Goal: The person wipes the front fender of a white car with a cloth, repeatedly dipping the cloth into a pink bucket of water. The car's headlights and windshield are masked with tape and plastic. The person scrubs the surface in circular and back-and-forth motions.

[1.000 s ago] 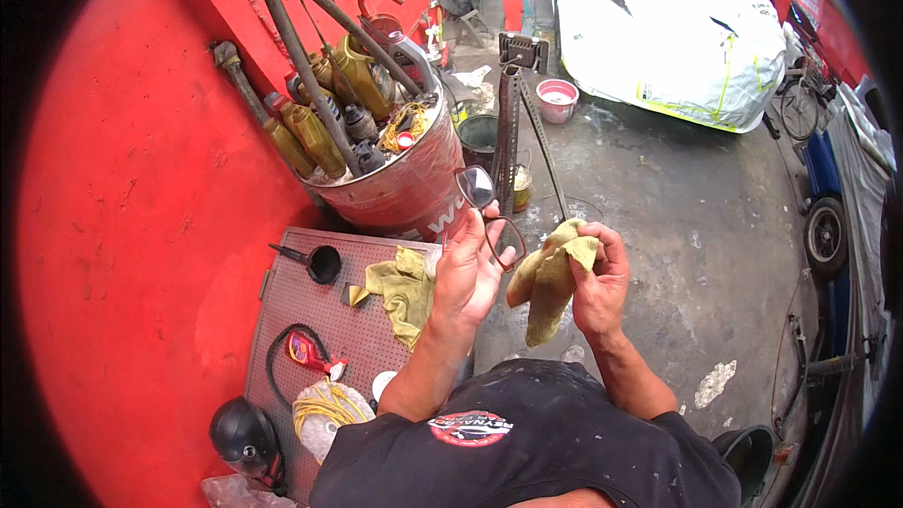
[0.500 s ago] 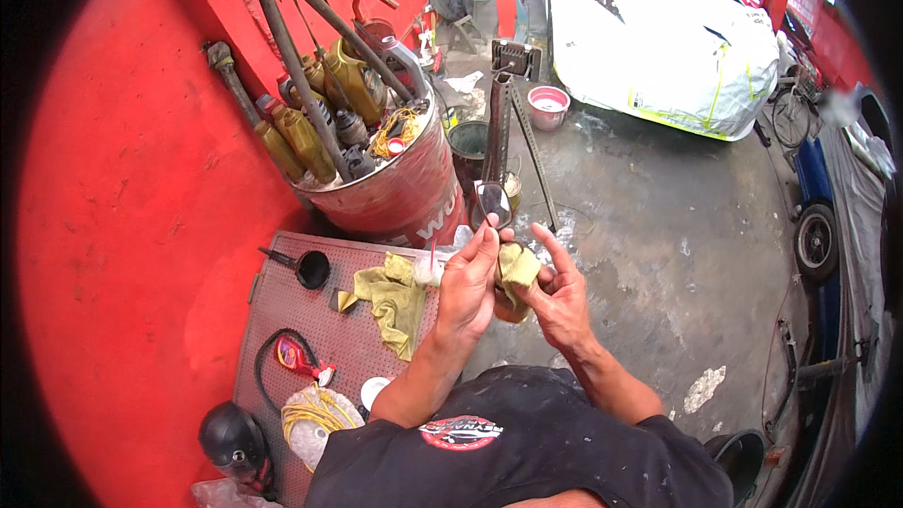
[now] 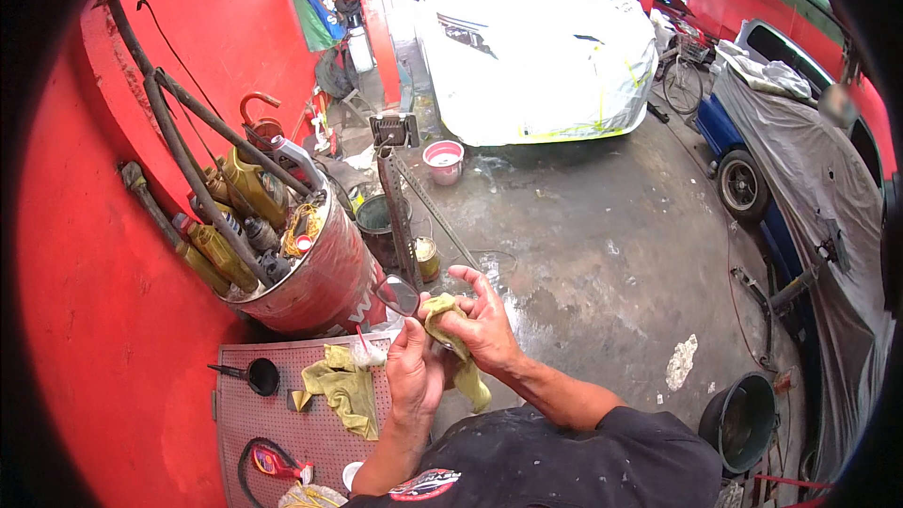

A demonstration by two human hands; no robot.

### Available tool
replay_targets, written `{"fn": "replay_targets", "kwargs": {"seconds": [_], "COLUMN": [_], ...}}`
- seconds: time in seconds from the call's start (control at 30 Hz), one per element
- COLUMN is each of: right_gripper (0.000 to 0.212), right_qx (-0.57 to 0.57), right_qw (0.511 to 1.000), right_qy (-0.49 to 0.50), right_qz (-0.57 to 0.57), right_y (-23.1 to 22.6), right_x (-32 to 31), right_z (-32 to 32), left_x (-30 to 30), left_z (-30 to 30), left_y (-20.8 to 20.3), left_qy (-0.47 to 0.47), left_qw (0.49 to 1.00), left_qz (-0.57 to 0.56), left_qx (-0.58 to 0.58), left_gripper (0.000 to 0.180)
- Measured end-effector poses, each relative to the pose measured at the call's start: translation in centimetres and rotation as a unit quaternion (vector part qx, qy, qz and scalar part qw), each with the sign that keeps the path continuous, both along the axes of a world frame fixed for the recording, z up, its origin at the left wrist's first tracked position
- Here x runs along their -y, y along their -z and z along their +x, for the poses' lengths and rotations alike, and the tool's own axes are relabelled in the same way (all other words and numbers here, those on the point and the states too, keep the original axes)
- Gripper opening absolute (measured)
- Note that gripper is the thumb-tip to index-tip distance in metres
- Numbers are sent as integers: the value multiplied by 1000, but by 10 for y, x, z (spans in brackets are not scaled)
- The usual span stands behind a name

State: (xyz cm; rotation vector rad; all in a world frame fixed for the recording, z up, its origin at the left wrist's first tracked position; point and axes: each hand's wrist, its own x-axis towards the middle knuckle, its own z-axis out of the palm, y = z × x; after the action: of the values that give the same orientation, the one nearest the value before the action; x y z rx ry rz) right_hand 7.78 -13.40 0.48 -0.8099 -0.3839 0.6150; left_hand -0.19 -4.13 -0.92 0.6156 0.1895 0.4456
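Observation:
A pair of dark-tinted glasses (image 3: 399,295) is held up in front of me, one lens showing past my fingers. My left hand (image 3: 414,372) pinches the frame from below. My right hand (image 3: 487,327) is closed around a yellow-green cloth (image 3: 473,389) pressed against the glasses, its index finger lifted away. The cloth and fingers hide the second lens. Below and left, another yellow-green cloth (image 3: 343,390) lies on a perforated panel (image 3: 273,419), near a black cup with a handle (image 3: 261,376).
A large red drum (image 3: 324,268) full of bottles and poles stands at left by the red wall (image 3: 113,292). Beyond are a metal stand (image 3: 395,207), a pink bucket (image 3: 443,162) and a white covered car (image 3: 546,66). A dark tub (image 3: 741,423) sits at lower right.
My view has tilted up and turned right, so more of the car and floor shows. The cloth hangs lower from my right hand, which has turned further over the glasses.

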Motion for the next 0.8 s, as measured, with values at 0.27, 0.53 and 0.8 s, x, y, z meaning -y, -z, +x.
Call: {"fn": "replay_targets", "kwargs": {"seconds": [0.27, 0.53, 0.8], "right_gripper": [62, 61, 63], "right_qx": [-4, 30, 27], "right_qw": [1000, 998, 999], "right_qy": [10, -5, -12], "right_qz": [-17, -52, -15], "right_y": [8, 25, 17], "right_x": [6, 8, -2], "right_z": [1, -14, -7], "left_x": [-11, -18, -25], "left_z": [5, 9, 6], "left_y": [2, 5, -9], "left_qy": [9, -34, -11], "left_qw": [996, 996, 997], "left_qz": [83, 81, 71], "left_qx": [-11, 27, 8], "left_gripper": [40, 33, 38]}}
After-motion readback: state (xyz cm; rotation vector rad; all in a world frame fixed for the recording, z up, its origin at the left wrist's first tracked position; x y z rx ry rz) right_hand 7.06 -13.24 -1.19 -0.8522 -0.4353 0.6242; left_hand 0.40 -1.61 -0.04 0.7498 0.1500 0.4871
